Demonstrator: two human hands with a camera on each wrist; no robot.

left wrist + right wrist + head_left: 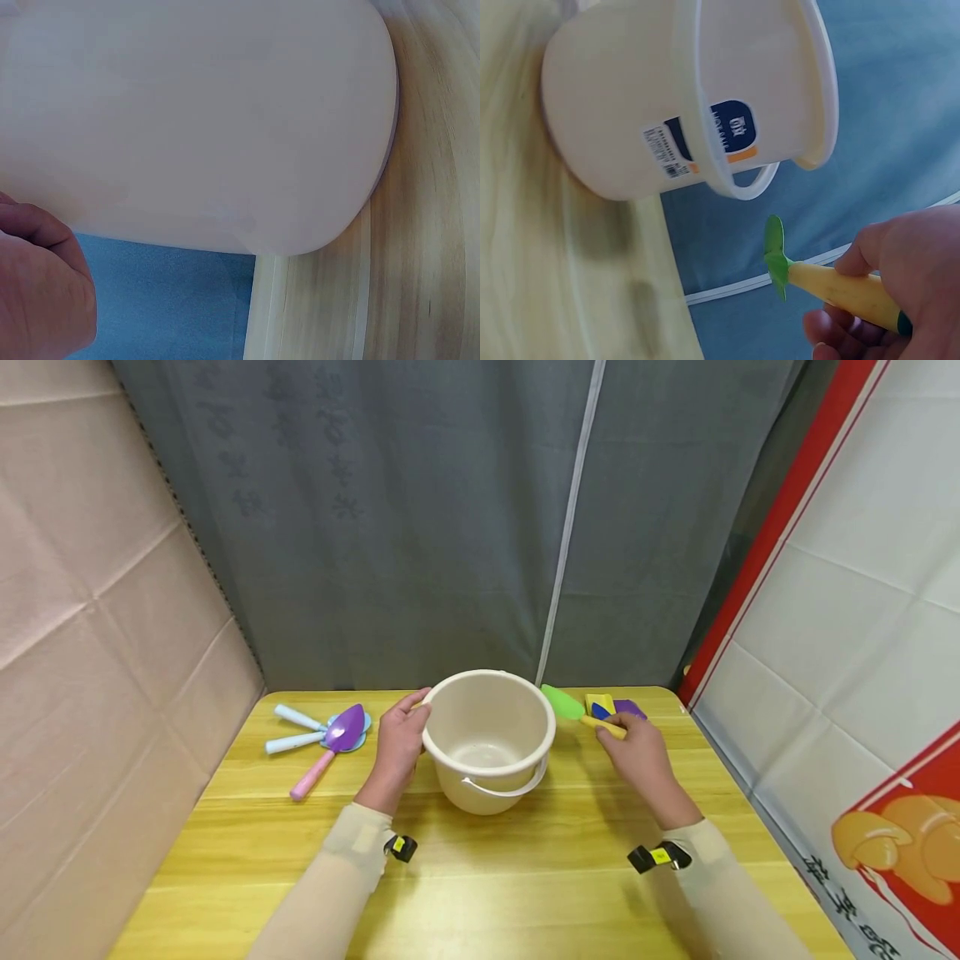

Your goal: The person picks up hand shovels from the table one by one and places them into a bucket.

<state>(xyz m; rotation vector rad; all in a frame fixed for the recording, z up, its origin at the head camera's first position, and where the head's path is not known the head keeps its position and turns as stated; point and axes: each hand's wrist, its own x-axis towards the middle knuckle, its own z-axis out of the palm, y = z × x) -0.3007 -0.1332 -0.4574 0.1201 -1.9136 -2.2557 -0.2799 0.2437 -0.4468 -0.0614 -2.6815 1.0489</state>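
A cream plastic bucket [489, 781] stands upright on the table, its handle hanging down at the front. My left hand [401, 739] grips its left rim; in the left wrist view the bucket wall [195, 127] fills most of the picture, with part of the hand [45, 289] at the lower left. To the right of the bucket, my right hand [637, 756] holds a small toy shovel [562, 702] by its yellow handle. The shovel's green blade [775, 255] points toward the bucket, raised above the table. A label [735, 126] shows on the bucket's side.
Left on the table [480, 877] lie a purple toy shovel [346, 727] with a pink handle and light-blue-handled tools [295, 742]. Yellow [597, 700] and purple [628, 707] pieces lie beyond my right hand. A grey curtain [390, 527] hangs behind the table.
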